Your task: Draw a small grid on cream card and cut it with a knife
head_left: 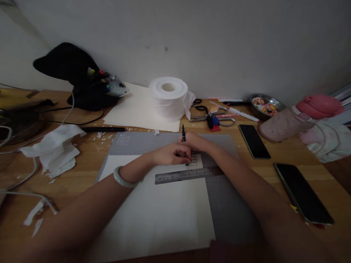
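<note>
My left hand (172, 154), with a pale bangle (122, 177) at its wrist, rests over the top of a cream paper sheet (153, 219). Its fingers are curled around a black pen (183, 134) that stands nearly upright. Beside those fingers is a small drawn grid (194, 159). Just behind and touching lies my right hand (196, 141); its fingers are mostly hidden by the left hand and the pen. A metal ruler (181, 176) crosses the sheet below both hands, its right end under the right forearm.
A grey cutting mat (230, 204) lies under the sheet. Behind stand a toilet paper roll (167, 100), scissors (201, 106) and a metal bowl (265, 104). Two phones (254, 141) and a pink-lidded bottle (287, 124) are right; crumpled tissue (59, 146) and cables lie left.
</note>
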Demonstrator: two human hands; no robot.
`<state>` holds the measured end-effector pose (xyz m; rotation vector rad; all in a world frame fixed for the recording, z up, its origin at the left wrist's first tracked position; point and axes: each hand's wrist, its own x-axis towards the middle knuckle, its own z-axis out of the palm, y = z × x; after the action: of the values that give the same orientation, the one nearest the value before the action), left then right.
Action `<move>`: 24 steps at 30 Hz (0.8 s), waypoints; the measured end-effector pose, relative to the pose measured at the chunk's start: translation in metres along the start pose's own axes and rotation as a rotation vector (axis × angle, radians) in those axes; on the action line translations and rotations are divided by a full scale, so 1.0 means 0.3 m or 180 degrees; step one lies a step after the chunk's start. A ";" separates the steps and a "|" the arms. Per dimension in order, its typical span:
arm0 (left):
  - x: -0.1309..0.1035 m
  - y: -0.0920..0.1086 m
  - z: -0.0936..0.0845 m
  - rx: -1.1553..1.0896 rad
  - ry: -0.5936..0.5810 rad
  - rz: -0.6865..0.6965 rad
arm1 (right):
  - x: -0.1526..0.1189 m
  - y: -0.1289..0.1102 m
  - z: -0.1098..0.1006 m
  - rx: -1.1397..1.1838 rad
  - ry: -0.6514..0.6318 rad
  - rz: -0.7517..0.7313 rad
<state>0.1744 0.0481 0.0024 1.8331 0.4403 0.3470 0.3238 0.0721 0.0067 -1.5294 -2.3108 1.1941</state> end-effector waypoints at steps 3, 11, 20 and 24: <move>-0.001 0.001 0.000 0.0001 -0.0012 0.0003 | -0.004 -0.006 -0.003 -0.0090 -0.0052 0.0000; -0.002 0.002 0.001 -0.0117 -0.0005 -0.0009 | -0.010 -0.016 -0.010 -0.0121 -0.0134 -0.0045; 0.001 -0.004 0.000 -0.0088 -0.0026 0.0061 | -0.004 -0.002 -0.005 -0.0037 -0.0081 0.0013; 0.000 -0.002 0.002 -0.0124 -0.0033 0.0057 | -0.008 -0.005 -0.008 -0.0062 -0.0050 -0.0031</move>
<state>0.1746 0.0477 0.0015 1.8010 0.4077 0.3560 0.3250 0.0712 0.0100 -1.5187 -2.3437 1.1891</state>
